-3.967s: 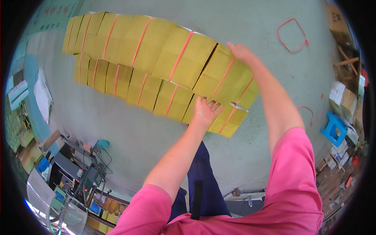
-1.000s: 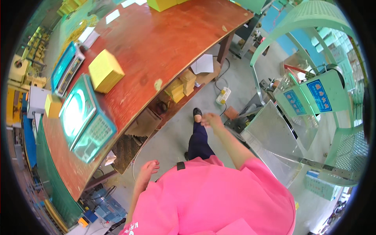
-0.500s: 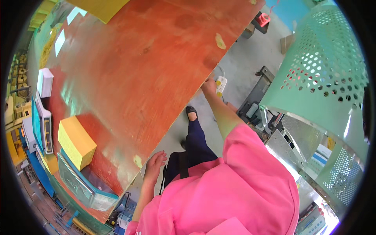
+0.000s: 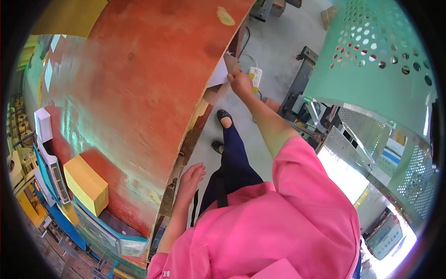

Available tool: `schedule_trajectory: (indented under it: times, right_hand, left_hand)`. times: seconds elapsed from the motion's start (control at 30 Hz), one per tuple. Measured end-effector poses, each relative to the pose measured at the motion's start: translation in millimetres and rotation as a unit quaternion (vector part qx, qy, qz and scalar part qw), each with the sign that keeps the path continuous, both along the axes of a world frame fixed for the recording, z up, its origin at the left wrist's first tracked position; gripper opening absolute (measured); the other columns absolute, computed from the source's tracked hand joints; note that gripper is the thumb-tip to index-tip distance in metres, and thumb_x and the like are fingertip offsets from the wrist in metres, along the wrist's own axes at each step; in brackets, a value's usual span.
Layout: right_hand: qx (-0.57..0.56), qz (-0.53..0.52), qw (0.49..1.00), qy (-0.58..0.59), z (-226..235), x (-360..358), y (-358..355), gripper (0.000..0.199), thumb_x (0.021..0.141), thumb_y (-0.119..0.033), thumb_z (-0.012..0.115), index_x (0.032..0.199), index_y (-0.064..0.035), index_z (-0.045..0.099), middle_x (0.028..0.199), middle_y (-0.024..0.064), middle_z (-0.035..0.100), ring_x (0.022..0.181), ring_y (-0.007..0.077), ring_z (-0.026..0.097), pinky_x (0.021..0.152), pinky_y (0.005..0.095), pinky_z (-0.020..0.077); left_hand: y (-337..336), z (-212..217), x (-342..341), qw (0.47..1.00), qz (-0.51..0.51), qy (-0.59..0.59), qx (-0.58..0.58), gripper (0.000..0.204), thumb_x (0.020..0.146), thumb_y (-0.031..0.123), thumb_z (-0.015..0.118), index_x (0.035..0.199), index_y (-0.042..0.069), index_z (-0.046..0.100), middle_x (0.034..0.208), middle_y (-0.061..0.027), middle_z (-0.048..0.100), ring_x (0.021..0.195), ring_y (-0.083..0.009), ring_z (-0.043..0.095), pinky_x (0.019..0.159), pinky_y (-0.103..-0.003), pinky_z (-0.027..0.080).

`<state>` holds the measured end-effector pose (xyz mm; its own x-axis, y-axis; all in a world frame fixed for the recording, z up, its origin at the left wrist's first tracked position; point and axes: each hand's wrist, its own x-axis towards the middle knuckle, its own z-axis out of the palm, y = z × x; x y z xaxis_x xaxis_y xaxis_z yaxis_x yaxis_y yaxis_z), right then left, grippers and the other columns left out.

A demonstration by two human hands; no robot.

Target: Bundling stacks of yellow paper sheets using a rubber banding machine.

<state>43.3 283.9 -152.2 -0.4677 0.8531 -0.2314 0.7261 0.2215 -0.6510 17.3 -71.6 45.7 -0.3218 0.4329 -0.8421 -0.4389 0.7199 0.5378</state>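
An orange-red tabletop (image 4: pixel 139 88) fills the left half of the view. From beneath its right edge a wooden drawer (image 4: pixel 214 96) sticks out, with white paper (image 4: pixel 219 74) and brown card showing in it. At the drawer's outer edge is my right hand (image 4: pixel 242 84), its fingers curled closed there; the fingertips are partly hidden. Lower down, beside the table's near edge, my left hand (image 4: pixel 189 180) hangs with fingers stretched out and nothing in it.
A yellow paper stack (image 4: pixel 88 179) and a teal-edged folder (image 4: pixel 132 245) lie at the table's left. A white power strip (image 4: pixel 255 77) is just beyond my right hand. Green perforated metal (image 4: pixel 371 69) stands at the right, near a dark metal frame (image 4: pixel 297 83).
The drawer has come out from under the tabletop, baring the paper inside, with my right hand at its edge. My view has shifted; my left hand stays open by the table.
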Motion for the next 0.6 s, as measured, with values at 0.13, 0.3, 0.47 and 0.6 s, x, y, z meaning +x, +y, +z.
schedule_trajectory:
  times: [0.13,0.3,0.47,0.6]
  right_hand:
    - [-0.064,-0.055,0.996,0.03,7.5,-7.5,-5.1,0.028,0.084,-0.029,0.063,0.081,-0.0024,0.068,0.074,0.0159,0.068,0.073,0.0341,0.066,0.069,0.0464,0.0503]
    - [-0.019,-0.081,0.996,0.018,18.2,-8.1,-19.1,0.025,0.082,-0.028,0.068,0.083,-0.0028,0.066,0.078,0.0173,0.067,0.073,0.0351,0.066,0.066,0.0443,0.0502]
    - [0.034,-0.058,0.995,0.075,15.2,5.4,-34.4,0.024,0.083,-0.025,0.068,0.081,-0.0019,0.062,0.079,0.0178,0.066,0.072,0.0341,0.065,0.063,0.0427,0.0501]
    - [-0.014,-0.042,0.98,0.194,32.3,-10.6,-52.9,0.015,0.079,-0.015,0.069,0.08,-0.0033,0.059,0.095,0.0172,0.067,0.077,0.0354,0.064,0.064,0.0427,0.0493]
  left_hand:
    - [24.9,-33.0,-4.4,0.998,-0.026,0.054,0.036,0.035,0.1,0.025,0.052,0.123,-0.001,0.058,0.114,-0.0101,0.065,0.104,-0.0185,0.063,0.087,-0.03,0.049]
    - [126.9,-74.4,-25.5,0.959,-0.034,0.265,0.096,0.031,0.098,0.02,0.055,0.117,-0.003,0.061,0.11,-0.0095,0.067,0.101,-0.0159,0.063,0.086,-0.029,0.049]
    - [244.5,-123.9,-49.3,0.914,0.03,0.351,0.2,0.03,0.095,0.019,0.06,0.113,-0.005,0.062,0.105,-0.0097,0.067,0.096,-0.0164,0.063,0.083,-0.03,0.05]
    - [272.6,-168.7,-79.4,0.94,0.176,0.131,0.262,0.021,0.087,0.017,0.07,0.099,0.001,0.062,0.087,-0.002,0.061,0.075,-0.0105,0.056,0.066,-0.025,0.048]
